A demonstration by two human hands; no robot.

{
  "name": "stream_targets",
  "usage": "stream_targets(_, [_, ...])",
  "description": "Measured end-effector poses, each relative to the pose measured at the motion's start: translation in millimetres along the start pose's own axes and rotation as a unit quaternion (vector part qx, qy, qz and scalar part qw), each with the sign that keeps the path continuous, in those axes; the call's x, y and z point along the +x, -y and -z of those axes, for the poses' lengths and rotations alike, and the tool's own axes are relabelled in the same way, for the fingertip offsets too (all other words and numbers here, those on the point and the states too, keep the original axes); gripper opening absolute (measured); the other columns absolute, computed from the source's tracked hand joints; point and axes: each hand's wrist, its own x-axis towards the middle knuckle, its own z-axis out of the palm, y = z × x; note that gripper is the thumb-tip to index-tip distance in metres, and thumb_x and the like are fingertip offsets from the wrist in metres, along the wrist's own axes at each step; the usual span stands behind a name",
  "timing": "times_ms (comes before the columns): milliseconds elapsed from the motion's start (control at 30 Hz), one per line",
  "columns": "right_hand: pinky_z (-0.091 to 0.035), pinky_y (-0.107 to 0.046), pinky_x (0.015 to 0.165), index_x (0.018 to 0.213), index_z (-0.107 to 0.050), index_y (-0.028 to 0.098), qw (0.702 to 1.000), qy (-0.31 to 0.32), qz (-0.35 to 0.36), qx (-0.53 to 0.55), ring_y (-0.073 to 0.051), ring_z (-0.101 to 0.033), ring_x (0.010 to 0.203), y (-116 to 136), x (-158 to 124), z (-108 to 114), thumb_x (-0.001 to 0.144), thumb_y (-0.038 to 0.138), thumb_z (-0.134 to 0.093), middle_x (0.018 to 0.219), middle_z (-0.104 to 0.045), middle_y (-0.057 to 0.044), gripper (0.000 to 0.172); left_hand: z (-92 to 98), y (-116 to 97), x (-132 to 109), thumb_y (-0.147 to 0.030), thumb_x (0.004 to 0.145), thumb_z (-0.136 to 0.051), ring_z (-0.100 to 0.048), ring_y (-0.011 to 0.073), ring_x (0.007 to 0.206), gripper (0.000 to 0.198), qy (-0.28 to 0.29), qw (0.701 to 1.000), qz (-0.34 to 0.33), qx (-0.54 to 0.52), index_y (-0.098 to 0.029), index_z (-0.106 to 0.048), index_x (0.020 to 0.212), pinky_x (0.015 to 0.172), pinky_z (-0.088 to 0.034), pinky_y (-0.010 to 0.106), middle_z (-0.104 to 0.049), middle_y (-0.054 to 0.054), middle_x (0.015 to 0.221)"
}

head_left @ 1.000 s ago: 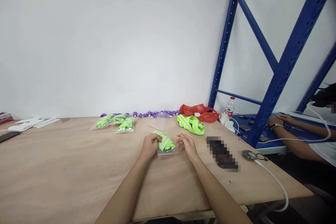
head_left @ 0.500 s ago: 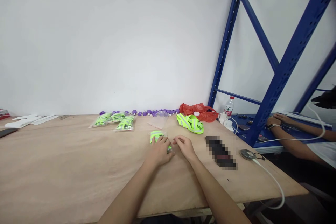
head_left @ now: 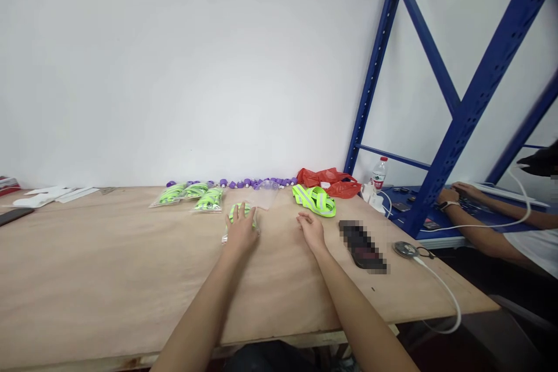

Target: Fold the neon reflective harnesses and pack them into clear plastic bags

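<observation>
My left hand (head_left: 241,232) rests over a clear plastic bag with a neon-yellow reflective strap (head_left: 234,215) folded inside, its fingers spread across the top and holding it against the table. Part of that bag is hidden under the hand. To the right, my right hand (head_left: 312,231) lies on the table with loosely bent fingers and nothing in them. Beyond it is a loose neon-yellow reflective strap (head_left: 314,201) in a loop. An unfilled clear bag (head_left: 265,195) lies behind the hands. Further left sit several bagged straps (head_left: 209,200).
Small purple items (head_left: 248,183) line the wall beside a red plastic bag (head_left: 328,181). A blurred dark object (head_left: 362,247) and a round device with a white cable (head_left: 406,250) lie right. A bottle (head_left: 378,174) stands near the blue rack (head_left: 453,128); another person's arms (head_left: 475,221) are beyond.
My left hand has moved left, taking the bagged strap with it. My right hand stays at nearly the same place, now farther from the left. The view has shifted slightly.
</observation>
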Motion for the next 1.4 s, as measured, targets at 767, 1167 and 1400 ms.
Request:
stream_targets(767, [-0.047, -0.04, 0.088, 0.151, -0.026, 0.016, 0.868, -0.009, -0.043, -0.494, -0.033, -0.06, 0.116, 18.3, 36.0, 11.5, 0.089, 0.038, -0.053, 0.137, -0.053, -0.02, 0.071, -38.2, 47.0, 24.7, -0.033, 0.087, -0.052, -0.05, 0.0332, 0.123, 0.04, -0.021, 0.995, 0.034, -0.091, -0.018, -0.055, 0.124, 0.102, -0.037, 0.046, -0.059, 0.016, 0.129])
stream_targets(1167, [-0.046, -0.044, 0.084, 0.137, -0.043, 0.008, 0.816, 0.022, -0.092, -0.57, -0.035, -0.066, 0.104, 27.1, 27.4, 23.5, 0.091, 0.046, -0.047, 0.11, -0.068, -0.024, 0.06, -51.8, 60.6, 47.8, -0.029, 0.089, -0.048, -0.036, 0.0359, 0.139, 0.05, -0.021, 0.993, 0.027, -0.112, -0.019, -0.046, 0.137, 0.109, -0.033, 0.055, -0.035, 0.018, 0.154])
stream_targets(1400, [-0.047, -0.04, 0.08, 0.121, -0.058, 0.014, 0.8, 0.037, -0.048, -0.597, -0.033, -0.068, 0.1, 28.0, 7.5, 27.6, 0.091, 0.038, -0.045, 0.105, -0.071, -0.02, 0.041, -46.3, 61.0, 44.0, -0.019, 0.087, -0.048, -0.052, 0.0298, 0.123, 0.034, -0.055, 0.983, 0.02, -0.176, -0.019, -0.059, 0.118, 0.103, -0.043, 0.045, -0.059, 0.013, 0.128])
